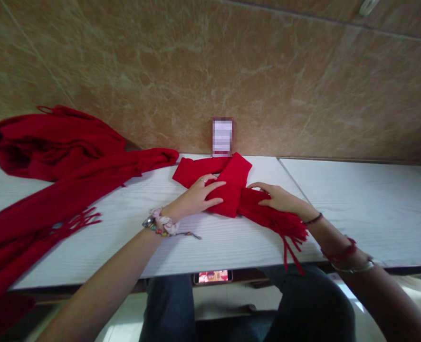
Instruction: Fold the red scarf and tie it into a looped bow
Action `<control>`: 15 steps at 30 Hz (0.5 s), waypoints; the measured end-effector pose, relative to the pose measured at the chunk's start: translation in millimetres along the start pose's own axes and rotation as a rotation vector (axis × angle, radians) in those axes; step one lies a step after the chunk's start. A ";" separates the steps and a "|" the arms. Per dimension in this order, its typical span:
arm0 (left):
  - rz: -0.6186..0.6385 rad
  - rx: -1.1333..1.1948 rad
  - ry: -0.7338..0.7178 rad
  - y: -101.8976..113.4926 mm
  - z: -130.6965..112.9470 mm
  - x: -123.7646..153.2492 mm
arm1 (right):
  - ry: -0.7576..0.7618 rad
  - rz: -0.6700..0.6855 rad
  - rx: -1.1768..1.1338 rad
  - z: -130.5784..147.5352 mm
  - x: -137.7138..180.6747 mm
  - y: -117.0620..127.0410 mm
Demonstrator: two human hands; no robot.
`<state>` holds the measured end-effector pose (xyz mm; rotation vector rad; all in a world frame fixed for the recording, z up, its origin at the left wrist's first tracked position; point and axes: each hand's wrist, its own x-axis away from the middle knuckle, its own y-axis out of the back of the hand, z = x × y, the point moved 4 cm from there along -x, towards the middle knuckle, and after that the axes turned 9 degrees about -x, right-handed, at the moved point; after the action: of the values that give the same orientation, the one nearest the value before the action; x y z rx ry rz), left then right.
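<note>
A red fringed scarf (pixel 228 197) lies folded on the white wood-grain tabletop, its bands crossing and its tasselled end (pixel 292 228) pointing toward the lower right. My left hand (pixel 199 195) rests on the folded middle with fingers spread, a ring on one of them. On the fringed end lies my right hand (pixel 276 197), fingers apart and slightly curved, touching the cloth near the fold. Neither hand visibly grips the fabric.
A heap of red cloth (pixel 57 145) with a long fringed strip fills the left of the table (pixel 360 213). A small pixelated card (pixel 222 137) stands against the brown marbled wall (pixel 160 71). Below the table edge, a phone (pixel 213 276) shows a lit screen above my legs.
</note>
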<state>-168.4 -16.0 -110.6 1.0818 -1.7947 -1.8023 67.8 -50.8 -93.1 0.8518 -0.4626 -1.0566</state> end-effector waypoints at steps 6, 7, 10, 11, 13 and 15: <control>0.042 0.015 -0.050 -1.7 -11.9 6.2 | 0.139 -0.051 0.201 7.6 7.3 4.0; 0.078 -0.006 -0.087 -1.6 -13.4 7.8 | 0.163 -0.074 0.247 11.1 10.9 0.3; 0.218 -0.078 -0.177 -4.4 -15.3 11.5 | 0.288 -0.106 0.352 26.0 22.9 -22.3; 0.249 -0.096 -0.186 -5.3 -14.7 11.8 | 0.329 -0.096 0.389 30.5 26.6 -32.2; 0.280 -0.125 -0.187 -6.0 -12.6 11.2 | 0.372 -0.085 0.484 36.0 32.3 -49.5; 0.295 -0.157 -0.201 -5.0 -11.7 10.4 | 0.373 -0.090 0.579 37.8 35.3 -59.6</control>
<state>-165.2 -30.9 -116.8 0.5604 -1.7770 -1.8817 23.4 -110.4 -119.7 1.5636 -0.4194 -0.8222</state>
